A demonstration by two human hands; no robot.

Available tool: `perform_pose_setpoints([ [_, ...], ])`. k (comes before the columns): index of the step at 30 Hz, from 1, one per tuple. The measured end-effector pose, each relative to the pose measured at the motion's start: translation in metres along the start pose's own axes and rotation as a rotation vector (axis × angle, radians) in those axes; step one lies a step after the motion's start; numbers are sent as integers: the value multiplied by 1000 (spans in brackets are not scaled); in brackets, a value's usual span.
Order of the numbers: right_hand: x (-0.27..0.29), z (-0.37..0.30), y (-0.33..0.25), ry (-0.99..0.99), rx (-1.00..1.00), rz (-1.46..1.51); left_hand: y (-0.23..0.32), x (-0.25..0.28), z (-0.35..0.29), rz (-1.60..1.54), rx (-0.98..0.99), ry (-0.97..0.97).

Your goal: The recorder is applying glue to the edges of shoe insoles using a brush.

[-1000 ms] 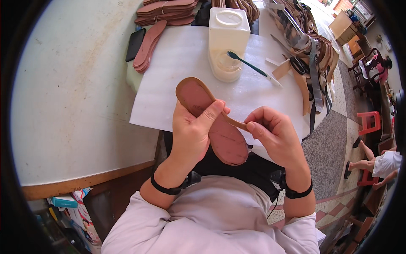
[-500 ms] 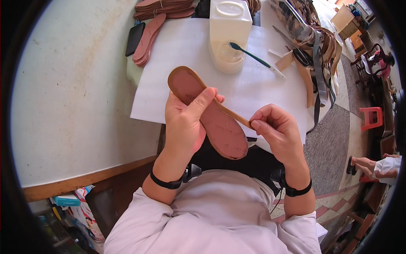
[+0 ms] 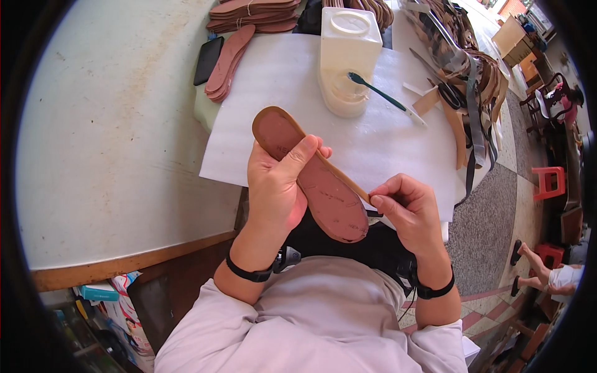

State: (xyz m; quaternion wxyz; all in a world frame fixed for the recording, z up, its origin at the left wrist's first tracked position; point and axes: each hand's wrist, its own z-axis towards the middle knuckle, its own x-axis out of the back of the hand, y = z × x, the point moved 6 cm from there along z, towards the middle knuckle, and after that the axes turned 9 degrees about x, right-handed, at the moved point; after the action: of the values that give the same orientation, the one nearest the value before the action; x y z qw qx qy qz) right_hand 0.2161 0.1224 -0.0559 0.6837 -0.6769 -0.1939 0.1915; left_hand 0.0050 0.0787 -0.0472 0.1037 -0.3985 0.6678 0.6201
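My left hand (image 3: 278, 174) grips a reddish-brown shoe insole (image 3: 333, 205) at its narrow middle, thumb on top and fingers curled round the far edge. A thin tan strip (image 3: 344, 176) runs round the rounded heel end and down the right side of the insole. Between thumb and fingertips, my right hand (image 3: 407, 208) pinches the strip's free end, just off the wide toe end. The strip lies close beside the edge there; whether it touches cannot be made out. The insole is held tilted above the table's near edge.
A white sheet (image 3: 273, 81) covers the table under a cream plastic container (image 3: 349, 43), with a green toothbrush (image 3: 387, 98) across its open lower part. Stacked insoles (image 3: 229, 65) and a black phone (image 3: 208, 60) lie far left. Scissors (image 3: 451, 95) and strips (image 3: 476, 124) lie right. Another person (image 3: 541, 270) is farther right.
My right hand has come down toward me and nearer the insole, bringing the strip closer along its right edge. My left hand keeps the same grip. The whole view has shifted slightly.
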Motion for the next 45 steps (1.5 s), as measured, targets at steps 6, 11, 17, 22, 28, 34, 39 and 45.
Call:
perform_pose_setpoints([
  [6, -3, -1, 4, 10, 4, 22, 0, 0, 4, -11, 7, 18],
  [11, -2, -2, 5, 15, 8, 25, 0, -2, 5, 1, 3, 33],
  [17, -1, -4, 7, 22, 6, 14, -2, -2, 6, -16, -17, 35],
  [22, 0, -5, 10, 16, -12, -6, -4, -3, 6, -20, -1, 53],
  [28, 0, -6, 6, 4, -5, -69, -5, -4, 6, -25, -22, 53],
  [34, -7, -7, 2, 17, -7, -123, -5, -7, 5, 7, -53, 34],
  [39, -10, -5, -2, 17, 28, -187, 1, -15, 5, 37, -39, -17],
  [45, -13, -2, -9, 69, 98, -188, -8, -22, -2, 346, 51, -86],
])
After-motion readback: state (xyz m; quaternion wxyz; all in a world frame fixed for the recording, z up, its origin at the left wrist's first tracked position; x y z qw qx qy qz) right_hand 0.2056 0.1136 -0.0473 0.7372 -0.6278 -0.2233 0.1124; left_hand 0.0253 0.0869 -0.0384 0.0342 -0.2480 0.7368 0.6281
